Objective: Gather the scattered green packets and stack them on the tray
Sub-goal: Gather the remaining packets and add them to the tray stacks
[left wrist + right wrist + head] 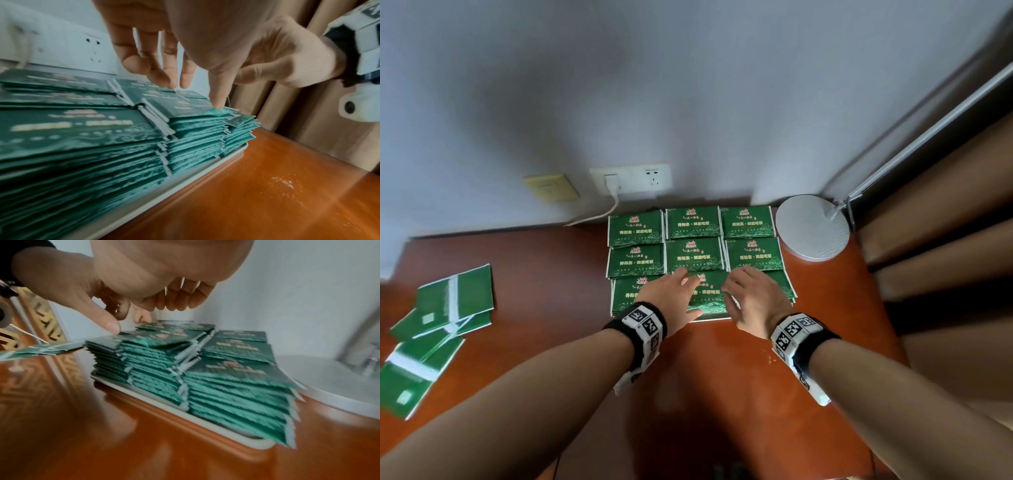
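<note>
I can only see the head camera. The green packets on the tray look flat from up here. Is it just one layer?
Observer: No, the left wrist view shows stacks many packets deep on the tray.
Child: Do they fit?
Observer: Not quite. In the right wrist view the nearest stack overhangs the rim.
Child: Is the left hand grabbing one?
Observer: No, one of its fingers just touches the top packet.
</note>
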Action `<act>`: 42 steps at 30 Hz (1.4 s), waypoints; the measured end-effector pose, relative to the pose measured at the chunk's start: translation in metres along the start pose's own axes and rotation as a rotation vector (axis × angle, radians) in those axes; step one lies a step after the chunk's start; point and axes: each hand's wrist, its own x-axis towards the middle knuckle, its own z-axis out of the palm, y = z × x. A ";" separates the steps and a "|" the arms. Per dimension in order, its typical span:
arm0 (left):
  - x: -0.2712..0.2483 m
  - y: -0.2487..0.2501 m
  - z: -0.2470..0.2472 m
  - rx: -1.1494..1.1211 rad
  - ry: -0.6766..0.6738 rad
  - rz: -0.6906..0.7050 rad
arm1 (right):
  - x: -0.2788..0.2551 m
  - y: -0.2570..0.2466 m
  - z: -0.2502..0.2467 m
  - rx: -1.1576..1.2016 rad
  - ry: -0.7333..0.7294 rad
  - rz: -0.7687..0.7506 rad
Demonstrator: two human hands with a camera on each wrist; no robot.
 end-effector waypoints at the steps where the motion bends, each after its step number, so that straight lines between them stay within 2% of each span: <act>1: -0.007 -0.006 -0.002 -0.016 0.006 -0.027 | 0.010 -0.009 -0.001 0.014 0.001 -0.023; 5: -0.041 -0.044 -0.007 -0.087 0.062 -0.149 | 0.056 -0.050 0.003 0.047 0.016 -0.130; 10: -0.095 -0.124 0.005 -0.107 0.084 -0.307 | 0.122 -0.127 0.025 0.091 0.027 -0.213; 14: -0.142 -0.195 0.026 -0.156 0.065 -0.466 | 0.167 -0.192 0.057 0.089 -0.081 -0.276; 21: -0.224 -0.306 0.079 -0.242 -0.003 -0.672 | 0.235 -0.298 0.129 0.031 -0.370 -0.291; 26: -0.255 -0.366 0.101 -0.270 -0.040 -0.710 | 0.277 -0.351 0.172 0.035 -0.479 -0.242; 31: -0.265 -0.408 0.118 -0.294 -0.072 -0.704 | 0.307 -0.383 0.198 -0.011 -0.558 -0.220; 35: -0.263 -0.426 0.130 -0.288 -0.090 -0.665 | 0.322 -0.395 0.214 -0.020 -0.618 -0.220; 40: -0.259 -0.435 0.140 -0.254 -0.203 -0.657 | 0.324 -0.390 0.231 -0.067 -0.843 -0.187; 42: -0.258 -0.439 0.143 -0.233 -0.224 -0.650 | 0.323 -0.385 0.234 -0.100 -0.859 -0.166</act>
